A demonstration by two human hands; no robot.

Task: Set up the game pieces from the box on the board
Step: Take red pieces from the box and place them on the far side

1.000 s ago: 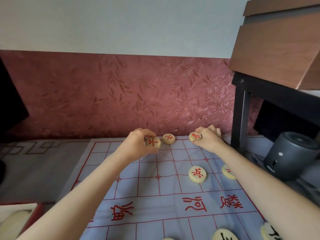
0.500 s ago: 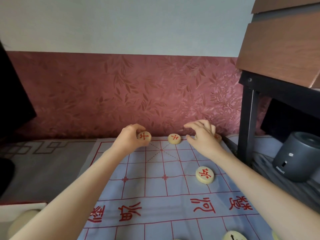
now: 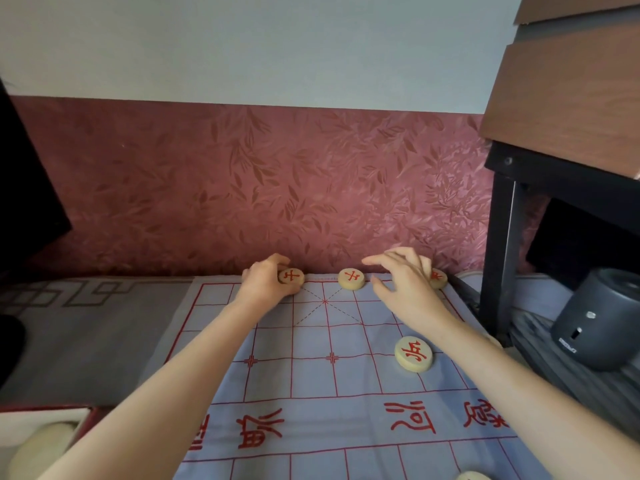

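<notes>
A dusky red, leaf-patterned wall (image 3: 277,188) rose behind a grey-blue cloth board (image 3: 311,375) ruled in red. A dark table leg (image 3: 498,254) and a grey cylinder (image 3: 595,320) stood off to the right.

In the head view, the left hand (image 3: 266,287) had its fingers and thumb curled round the rim of a cream disc (image 3: 291,276). This disc sat at the board's far edge, just left of the crossed palace lines. The right hand (image 3: 405,284) hovered over the far rank with its fingers spread and loose, holding nothing. A corner disc (image 3: 439,278) peeped out just behind that hand; whether a fingertip touched it could not be told. A middle disc (image 3: 351,278) lay between the hands on the far line, and a soldier disc (image 3: 413,353) lay nearer, beside the right forearm. The box (image 3: 45,412) showed only as a red-edged corner at lower left, with pale blurred shapes inside.

The discs looked stiff, light and smooth, hardly fragile but probably a little slippery. They seemed best pinched across the rim between thumb and fingers, then set down rather than dragged. The soft cloth would likely ruck if a piece were pushed along it.

Being round, the discs had no long axis. Each lay flat with its red character upward. The characters read upside down to the wearer, with their tops towards the near edge. The board's length ran from the person to the wall.
</notes>
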